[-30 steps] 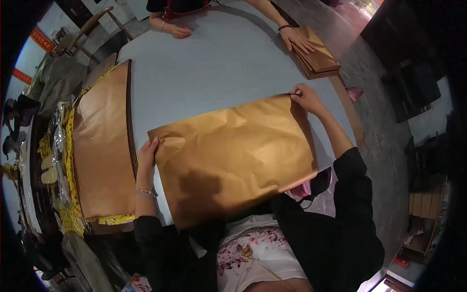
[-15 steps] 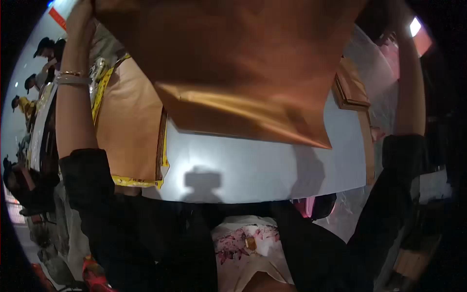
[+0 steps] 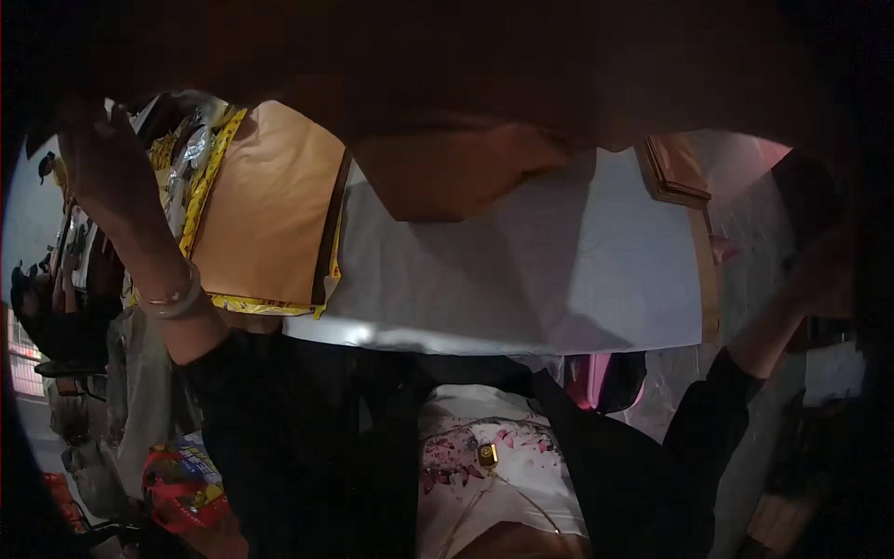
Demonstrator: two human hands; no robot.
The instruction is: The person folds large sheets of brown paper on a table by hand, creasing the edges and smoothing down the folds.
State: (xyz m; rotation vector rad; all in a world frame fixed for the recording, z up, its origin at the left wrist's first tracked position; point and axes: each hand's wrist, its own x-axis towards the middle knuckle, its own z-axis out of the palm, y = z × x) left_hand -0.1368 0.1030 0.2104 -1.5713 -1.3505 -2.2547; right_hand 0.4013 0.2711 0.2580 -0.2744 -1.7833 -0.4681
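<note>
- Brown sheet [image 3: 447,182], twelve o'clock: thin, angular lower edge; upper part lost in shadow.
- My left hand [image 3: 104,163], ten o'clock: fingers dim; spread and hold, I cannot tell.
- My right hand [image 3: 824,278], three o'clock: fingers obscured; likewise.

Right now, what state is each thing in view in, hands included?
Brown sheet: raised near the camera, mostly in shadow.
Left hand: raised, grip too dark to tell.
Right hand: in shadow, grip unclear.
Large brown stack: lying flat.
Yellow wrapper: showing along the stack's edges.
Smaller brown stack: piled in layers, partly hidden.
Grey table: partly lit, partly shaded.
</note>
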